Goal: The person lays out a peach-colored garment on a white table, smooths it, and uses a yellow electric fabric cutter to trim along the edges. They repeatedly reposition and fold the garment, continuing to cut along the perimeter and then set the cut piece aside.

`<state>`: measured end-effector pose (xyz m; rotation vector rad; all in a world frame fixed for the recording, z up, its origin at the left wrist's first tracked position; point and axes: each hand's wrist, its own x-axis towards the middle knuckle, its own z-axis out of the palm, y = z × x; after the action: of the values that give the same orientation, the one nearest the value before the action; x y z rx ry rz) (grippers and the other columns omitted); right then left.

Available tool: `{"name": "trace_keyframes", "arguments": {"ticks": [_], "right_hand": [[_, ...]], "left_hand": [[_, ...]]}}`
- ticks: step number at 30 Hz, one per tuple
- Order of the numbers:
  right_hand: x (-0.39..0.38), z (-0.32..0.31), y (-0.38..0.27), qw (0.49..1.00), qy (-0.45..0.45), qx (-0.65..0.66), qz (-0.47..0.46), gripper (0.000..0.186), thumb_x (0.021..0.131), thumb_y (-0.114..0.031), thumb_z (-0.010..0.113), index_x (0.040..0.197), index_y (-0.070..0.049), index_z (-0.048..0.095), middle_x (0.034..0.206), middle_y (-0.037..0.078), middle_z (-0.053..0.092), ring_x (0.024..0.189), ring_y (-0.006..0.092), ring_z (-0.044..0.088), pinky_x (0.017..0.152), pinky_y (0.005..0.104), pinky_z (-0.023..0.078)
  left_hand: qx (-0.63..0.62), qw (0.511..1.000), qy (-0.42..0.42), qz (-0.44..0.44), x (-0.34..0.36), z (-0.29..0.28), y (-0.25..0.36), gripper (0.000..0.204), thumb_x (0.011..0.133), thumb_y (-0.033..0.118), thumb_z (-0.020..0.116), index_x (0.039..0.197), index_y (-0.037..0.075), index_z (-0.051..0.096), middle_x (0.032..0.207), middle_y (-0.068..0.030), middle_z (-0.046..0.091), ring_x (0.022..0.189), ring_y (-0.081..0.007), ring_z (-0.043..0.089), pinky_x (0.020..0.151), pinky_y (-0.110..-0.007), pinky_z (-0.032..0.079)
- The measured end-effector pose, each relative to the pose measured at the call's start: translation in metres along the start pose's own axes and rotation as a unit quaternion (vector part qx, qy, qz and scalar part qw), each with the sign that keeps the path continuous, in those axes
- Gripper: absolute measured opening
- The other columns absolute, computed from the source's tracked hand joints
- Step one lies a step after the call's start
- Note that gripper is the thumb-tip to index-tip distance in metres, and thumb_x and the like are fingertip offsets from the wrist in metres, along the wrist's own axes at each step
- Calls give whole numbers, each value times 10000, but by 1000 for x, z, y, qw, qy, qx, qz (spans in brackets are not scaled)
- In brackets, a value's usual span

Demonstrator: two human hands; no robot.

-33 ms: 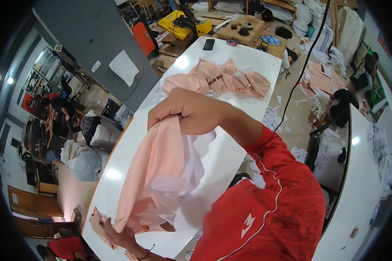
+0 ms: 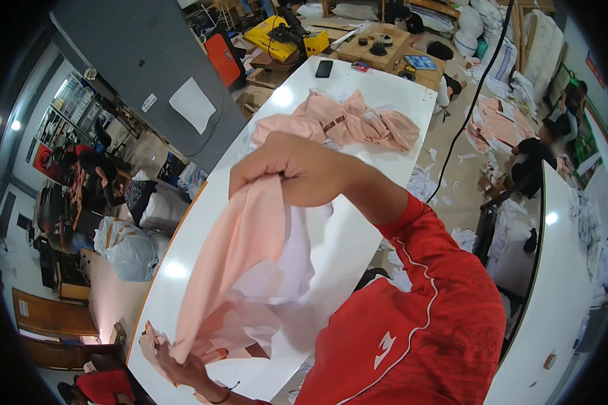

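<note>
My right hand (image 2: 297, 169) is closed around the upper end of a peach-pink cloth (image 2: 240, 236), holding it up above the white table. The cloth hangs down in long folds toward the lower left, with a thin white layer (image 2: 294, 260) behind it. At its lower end my left hand (image 2: 189, 370) grips the cloth's edge, fingers partly hidden by fabric. Small brown and orange patches show low on the cloth. Beyond my right hand, a crumpled heap of the same pink fabric (image 2: 378, 128) with dark printing lies on the table.
A black phone (image 2: 323, 69) lies at the far end of the white table (image 2: 182, 236). A grey pillar (image 2: 142, 74) stands at the left. White and pink scraps litter the floor at right, where people sit. Another white table (image 2: 537, 331) stands to my right.
My right hand has risen slightly, drawing the cloth straighter. The lower part of the cloth and its white layer have shifted a little. My left hand has barely moved.
</note>
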<state>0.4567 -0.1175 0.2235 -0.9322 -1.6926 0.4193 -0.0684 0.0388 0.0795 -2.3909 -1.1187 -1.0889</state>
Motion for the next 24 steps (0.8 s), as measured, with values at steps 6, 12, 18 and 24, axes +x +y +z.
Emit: {"name": "trace_keyframes", "arguments": {"ticks": [6, 12, 18, 24], "right_hand": [[25, -9, 12, 977, 201, 74, 25, 204, 940, -17, 622, 1103, -15, 744, 993, 28, 754, 944, 88, 668, 847, 271, 533], [65, 17, 122, 904, 289, 204, 241, 317, 991, -83, 543, 1237, -42, 740, 1144, 75, 765, 991, 174, 731, 910, 284, 562], [93, 32, 209, 923, 175, 257, 225, 437, 996, -21, 437, 1350, -22, 692, 1267, 97, 725, 1146, 186, 678, 1018, 313, 518], [77, 39, 126, 951, 211, 59, 219, 473, 929, 47, 461, 1350, 6, 672, 1273, 119, 725, 1168, 200, 678, 1045, 304, 497]], "left_hand": [[-29, 998, 40, -35, 72, -39, 18, 260, 980, 106, 650, 1186, -53, 650, 1049, -225, 662, 946, -440, 660, 833, -495, 547], [-38, 980, -68, -185, 81, 36, -86, 253, 1045, 243, 622, 1049, -6, 664, 871, -144, 619, 777, -313, 611, 647, -426, 479], [-352, 835, -113, -408, 118, 139, -123, 340, 1108, 320, 546, 926, 45, 632, 737, -17, 616, 599, -133, 596, 501, -281, 501], [-487, 787, 130, -355, 164, 69, -113, 358, 1140, 344, 533, 1201, 32, 699, 1074, -64, 746, 1059, -192, 718, 919, -346, 567]]}}
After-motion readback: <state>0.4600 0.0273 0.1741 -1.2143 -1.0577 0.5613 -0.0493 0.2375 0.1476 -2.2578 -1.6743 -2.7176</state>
